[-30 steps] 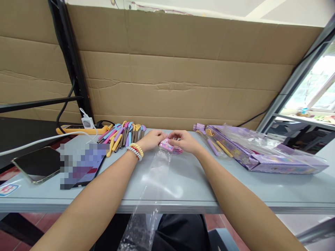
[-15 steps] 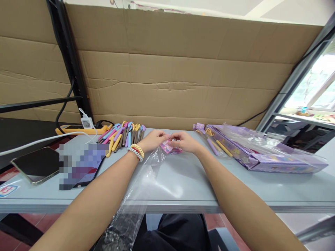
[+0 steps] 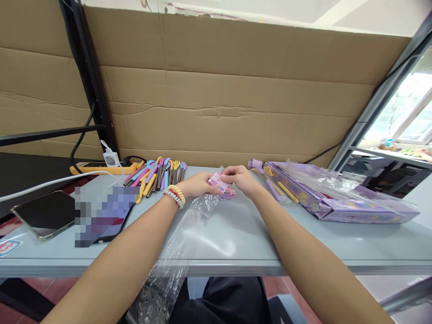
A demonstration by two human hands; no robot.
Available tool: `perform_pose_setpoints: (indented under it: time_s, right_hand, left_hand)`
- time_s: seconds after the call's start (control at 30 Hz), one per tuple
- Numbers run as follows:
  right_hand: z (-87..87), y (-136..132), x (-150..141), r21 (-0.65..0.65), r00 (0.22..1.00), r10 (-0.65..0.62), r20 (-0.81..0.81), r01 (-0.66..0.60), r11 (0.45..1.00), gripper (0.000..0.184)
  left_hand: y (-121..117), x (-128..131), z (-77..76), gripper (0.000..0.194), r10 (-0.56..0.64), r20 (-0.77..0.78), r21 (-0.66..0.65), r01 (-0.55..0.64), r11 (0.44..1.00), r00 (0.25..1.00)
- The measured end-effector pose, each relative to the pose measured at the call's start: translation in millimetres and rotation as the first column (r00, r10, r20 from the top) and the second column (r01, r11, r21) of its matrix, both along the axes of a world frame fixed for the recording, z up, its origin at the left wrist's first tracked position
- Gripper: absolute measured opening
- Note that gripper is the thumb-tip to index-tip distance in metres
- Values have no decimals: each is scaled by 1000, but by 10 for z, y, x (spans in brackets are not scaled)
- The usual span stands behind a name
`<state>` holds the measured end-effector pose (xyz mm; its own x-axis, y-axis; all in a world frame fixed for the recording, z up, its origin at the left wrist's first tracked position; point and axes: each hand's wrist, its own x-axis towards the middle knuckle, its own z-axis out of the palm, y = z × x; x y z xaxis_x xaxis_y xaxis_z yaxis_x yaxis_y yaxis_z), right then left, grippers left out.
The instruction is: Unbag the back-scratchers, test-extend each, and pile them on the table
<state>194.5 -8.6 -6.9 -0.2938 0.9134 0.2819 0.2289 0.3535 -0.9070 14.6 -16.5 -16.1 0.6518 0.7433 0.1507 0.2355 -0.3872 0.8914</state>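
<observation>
My left hand (image 3: 197, 185) pinches the top of a long clear plastic bag (image 3: 182, 243) that trails over the grey table's front edge (image 3: 236, 265). My right hand (image 3: 240, 179) holds a small pink printed card (image 3: 218, 182) lifted at the bag's mouth. More small pink cards (image 3: 228, 193) lie on the table just under it. Both hands meet at the middle back of the table. Beaded bracelets sit on my left wrist.
A pile of coloured pens (image 3: 157, 174) lies at the back left, beside a yellow power strip (image 3: 97, 168). A phone (image 3: 43, 213) and a dark tablet lie at the left. Purple flat boxes in clear wrap (image 3: 334, 198) and more pens (image 3: 276, 182) lie at the right. A cardboard wall stands behind.
My right hand has lifted one pink card off the small stack and raised it. My left hand has drawn the bag's top leftward, bunching it.
</observation>
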Motion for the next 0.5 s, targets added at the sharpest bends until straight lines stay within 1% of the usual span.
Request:
perform_pose_setpoints:
  time_s: [0.07, 0.13, 0.2, 0.27, 0.33, 0.37, 0.43, 0.5]
  right_hand:
    - [8, -4, -5, -2, 999, -4, -34, 4, 1000, 21]
    - [13, 8, 9, -2, 996, -28, -79, 28, 1000, 22]
    - [18, 36, 44, -14, 981, -97, -170, 96, 995, 24]
    - [28, 71, 94, -36, 933, -208, -294, 207, 978, 26]
    - [39, 98, 144, -61, 868, -302, -394, 303, 951, 29]
    - [45, 107, 163, -69, 847, -328, -419, 330, 941, 29]
    - [53, 112, 184, -71, 834, -339, -436, 344, 936, 29]
    - [58, 104, 183, -53, 843, -319, -433, 329, 943, 27]
  left_hand:
    - [-8, -7, 12, 34, 0, 2, 5, 0, 1000, 1000]
    - [-15, -25, 20, 34, 21, -28, 22, -21, 1000, 999]
    - [-19, -46, 22, 33, 69, -94, 37, -65, 997, 993]
    - [-19, -63, 20, 35, 102, -149, 28, -99, 995, 984]
    - [-17, -71, 16, 36, 118, -152, -4, -120, 993, 981]
    - [-15, -73, 14, 36, 125, -143, -19, -129, 991, 982]
    - [-10, -72, 11, 34, 142, -133, -22, -147, 989, 981]
    - [-2, -74, 8, 34, 138, -140, -3, -140, 990, 980]
